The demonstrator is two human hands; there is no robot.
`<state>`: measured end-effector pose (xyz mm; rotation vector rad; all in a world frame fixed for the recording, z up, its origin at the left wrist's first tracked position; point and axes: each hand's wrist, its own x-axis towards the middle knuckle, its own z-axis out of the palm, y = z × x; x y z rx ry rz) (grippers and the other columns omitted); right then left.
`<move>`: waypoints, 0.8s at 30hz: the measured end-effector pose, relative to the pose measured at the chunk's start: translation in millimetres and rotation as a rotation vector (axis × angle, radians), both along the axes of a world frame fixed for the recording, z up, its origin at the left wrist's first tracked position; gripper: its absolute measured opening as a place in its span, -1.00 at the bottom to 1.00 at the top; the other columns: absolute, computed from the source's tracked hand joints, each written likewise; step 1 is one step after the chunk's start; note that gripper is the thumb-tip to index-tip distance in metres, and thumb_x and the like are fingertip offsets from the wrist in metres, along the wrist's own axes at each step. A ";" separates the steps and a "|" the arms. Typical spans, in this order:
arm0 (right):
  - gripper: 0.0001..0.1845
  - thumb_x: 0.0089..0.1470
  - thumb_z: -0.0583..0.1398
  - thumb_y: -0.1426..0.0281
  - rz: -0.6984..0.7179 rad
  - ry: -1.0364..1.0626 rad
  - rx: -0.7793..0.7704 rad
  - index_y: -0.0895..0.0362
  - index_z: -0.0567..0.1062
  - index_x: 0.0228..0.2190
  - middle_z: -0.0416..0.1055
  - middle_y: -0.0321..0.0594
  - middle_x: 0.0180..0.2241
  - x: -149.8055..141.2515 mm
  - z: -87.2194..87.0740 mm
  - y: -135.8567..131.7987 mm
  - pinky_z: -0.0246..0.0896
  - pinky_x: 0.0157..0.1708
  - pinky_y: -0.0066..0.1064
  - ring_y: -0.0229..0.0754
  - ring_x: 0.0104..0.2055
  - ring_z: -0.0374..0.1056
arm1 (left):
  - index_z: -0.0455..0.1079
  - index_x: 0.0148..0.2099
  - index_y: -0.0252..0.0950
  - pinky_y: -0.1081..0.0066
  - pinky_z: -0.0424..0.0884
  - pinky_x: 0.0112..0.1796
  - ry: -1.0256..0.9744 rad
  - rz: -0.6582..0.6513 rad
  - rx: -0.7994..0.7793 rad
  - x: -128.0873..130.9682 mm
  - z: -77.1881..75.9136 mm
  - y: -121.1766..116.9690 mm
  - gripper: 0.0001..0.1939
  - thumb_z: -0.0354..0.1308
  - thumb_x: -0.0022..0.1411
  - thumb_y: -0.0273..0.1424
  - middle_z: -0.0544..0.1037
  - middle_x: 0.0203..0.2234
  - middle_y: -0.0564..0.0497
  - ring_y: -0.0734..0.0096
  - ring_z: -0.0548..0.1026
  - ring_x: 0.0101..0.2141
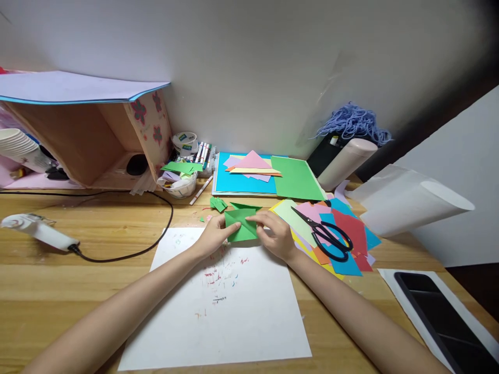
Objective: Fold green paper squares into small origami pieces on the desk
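A folded green paper (242, 234) is held up over the far edge of a white sheet (253, 317) that carries smudges of coloured marker. My left hand (214, 236) pinches its left side, the thumb lying across the front. On the right side my right hand (276, 236) grips it, with the index finger touching near its middle. A pointed green flap stands up behind the square front. Small green paper scraps (218, 204) lie just beyond my left hand. Black-handled scissors (331, 239) rest on a pile of coloured paper (351, 226) to the right.
At the back, a blue folder (249, 182) bears stacked coloured papers and a green sheet (298, 179). A tub of scraps (181, 188) and markers stand left of it. A white hot glue gun (39, 232) with black cord lies left; a phone (448, 322) lies front right.
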<state>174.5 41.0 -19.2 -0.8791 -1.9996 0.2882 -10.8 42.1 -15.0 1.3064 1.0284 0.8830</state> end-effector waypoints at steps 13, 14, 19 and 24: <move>-0.89 -0.05 0.20 0.44 0.092 0.055 -0.156 0.03 0.54 -0.44 0.37 -0.20 -0.33 3.4 -4.0 6.9 0.31 -0.27 -0.28 -0.17 -0.27 0.32 | 0.44 -0.34 -0.37 0.36 0.37 -0.39 0.051 0.089 -0.024 0.6 5.5 0.3 -0.70 0.25 -0.04 -0.21 0.54 -0.43 -0.07 0.37 0.45 -0.44; -0.95 -0.06 0.23 0.39 0.101 0.090 -0.191 0.04 0.54 -0.46 0.38 -0.20 -0.32 3.0 -3.2 6.8 0.32 -0.27 -0.29 -0.17 -0.25 0.33 | 0.44 -0.33 -0.37 0.36 0.37 -0.40 0.037 0.084 -0.034 0.7 5.2 0.2 -0.71 0.25 -0.03 -0.23 0.54 -0.43 -0.07 0.39 0.45 -0.45; -0.84 -0.04 0.24 0.30 0.091 0.259 -0.410 0.12 0.47 -0.54 0.35 -0.18 -0.33 1.1 -2.2 7.2 0.34 -0.40 -0.40 -0.19 -0.27 0.34 | 0.42 -0.31 -0.40 0.35 0.41 -0.40 -0.028 0.041 -0.087 1.1 3.1 1.4 -0.68 0.22 0.00 -0.21 0.53 -0.43 -0.10 0.38 0.47 -0.44; -0.76 -0.01 0.20 0.23 -0.012 0.332 -0.497 0.15 0.40 -0.53 0.34 -0.25 -0.45 1.1 -6.6 9.5 0.25 -0.49 -0.45 -0.26 -0.45 0.29 | 0.42 -0.25 -0.43 0.33 0.44 -0.35 -0.136 -0.055 -0.132 1.7 2.5 1.9 -0.58 0.12 0.09 -0.11 0.55 -0.39 -0.17 0.31 0.51 -0.37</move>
